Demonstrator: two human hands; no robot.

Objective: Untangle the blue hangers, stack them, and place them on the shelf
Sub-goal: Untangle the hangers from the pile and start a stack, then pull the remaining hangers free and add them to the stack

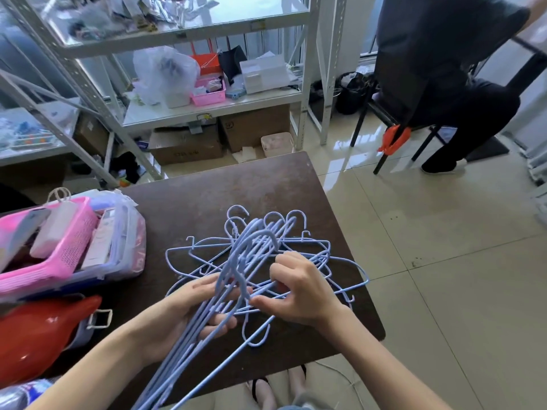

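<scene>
A tangle of light blue wire hangers (257, 250) lies on the dark brown table (236, 184), hooks pointing away from me. My left hand (189, 309) lies palm up under a gathered bundle of hangers (189, 341) that slants toward my lap, fingers curled around its wires. My right hand (299, 288) grips wires in the middle of the tangle, fingers curled over them. The white metal shelf (207, 109) stands beyond the table's far edge.
A pink basket (68, 253) and a clear bag of items sit on the table's left. A red object (38, 335) lies at the near left. Cardboard boxes (186, 146) sit under the shelf. A person in dark clothes sits on a chair (414, 93) at the right.
</scene>
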